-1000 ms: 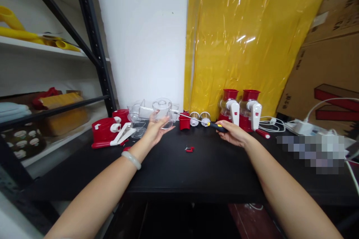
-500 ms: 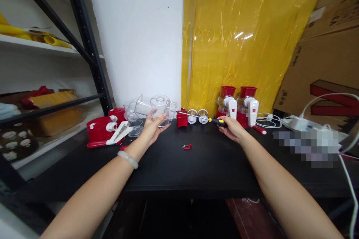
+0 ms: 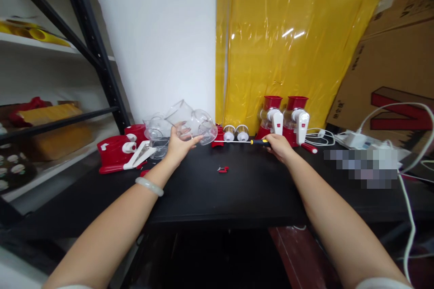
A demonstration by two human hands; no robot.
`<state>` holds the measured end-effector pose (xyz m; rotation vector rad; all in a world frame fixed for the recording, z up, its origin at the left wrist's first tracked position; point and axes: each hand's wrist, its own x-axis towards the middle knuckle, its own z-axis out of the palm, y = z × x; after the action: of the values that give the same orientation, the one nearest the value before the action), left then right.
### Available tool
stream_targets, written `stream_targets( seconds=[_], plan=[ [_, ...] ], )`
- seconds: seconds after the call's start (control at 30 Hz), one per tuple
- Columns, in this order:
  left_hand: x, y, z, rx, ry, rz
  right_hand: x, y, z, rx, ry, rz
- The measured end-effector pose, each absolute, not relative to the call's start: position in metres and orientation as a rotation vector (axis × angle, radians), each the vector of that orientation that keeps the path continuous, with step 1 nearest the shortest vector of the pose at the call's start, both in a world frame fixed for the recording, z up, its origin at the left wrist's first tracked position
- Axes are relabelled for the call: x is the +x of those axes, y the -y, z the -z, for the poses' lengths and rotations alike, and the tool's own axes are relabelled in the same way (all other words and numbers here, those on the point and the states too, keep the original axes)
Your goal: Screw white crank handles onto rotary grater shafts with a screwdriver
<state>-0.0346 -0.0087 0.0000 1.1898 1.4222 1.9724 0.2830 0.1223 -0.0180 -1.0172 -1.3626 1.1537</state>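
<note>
My left hand (image 3: pixel 181 144) is closed around a clear plastic grater housing (image 3: pixel 185 112), holding it tilted above the table with its round opening toward the right. In my right hand (image 3: pixel 278 145) is the black and yellow handle of a screwdriver (image 3: pixel 233 141). Its long shaft points left, and the tip lies near the housing's round rim in the picture; I cannot tell whether they touch. Below, a small red part (image 3: pixel 223 170) with a pale pointed piece lies on the black table (image 3: pixel 220 198).
Red bases with a white crank (image 3: pixel 138 156) and more clear parts (image 3: pixel 158 137) stand left. Two drum graters (image 3: pixel 236 132) lie behind the screwdriver. Two assembled red-and-white graters (image 3: pixel 273 115) stand right, near white cables (image 3: pixel 320 134). A black shelf rack (image 3: pixel 93 40) borders the left.
The clear housing has turned in my left hand, its round opening now facing right. The screwdriver, still in my right hand, has swung closer to level. The whole view has shifted slightly.
</note>
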Motion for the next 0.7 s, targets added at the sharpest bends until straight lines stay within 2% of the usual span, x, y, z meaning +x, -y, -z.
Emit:
stream_targets(
  seconds=[0.07, 0.17, 0.33, 0.7],
  plan=[
    [-0.0319, 0.0104, -0.0020, 1.234, -1.555, -1.866, 0.2828, -0.1227, 0.0201, -1.064, 1.430, -1.114],
    [-0.0280, 0.0134, -0.0049, 1.221, -1.515, -1.740, 0.2822, -0.1239, 0.0213, -1.099, 1.451, -1.128],
    [-0.0288, 0.0134, -0.0052, 1.143, -1.393, -1.818, 0.2831, -0.1290, 0.0218, -1.078, 1.409, -1.133],
    [-0.0284, 0.0129, -0.0036, 0.823, -1.070, -1.709, 0.2842, -0.1247, 0.0132, -0.881, 1.109, -1.182]
  ],
)
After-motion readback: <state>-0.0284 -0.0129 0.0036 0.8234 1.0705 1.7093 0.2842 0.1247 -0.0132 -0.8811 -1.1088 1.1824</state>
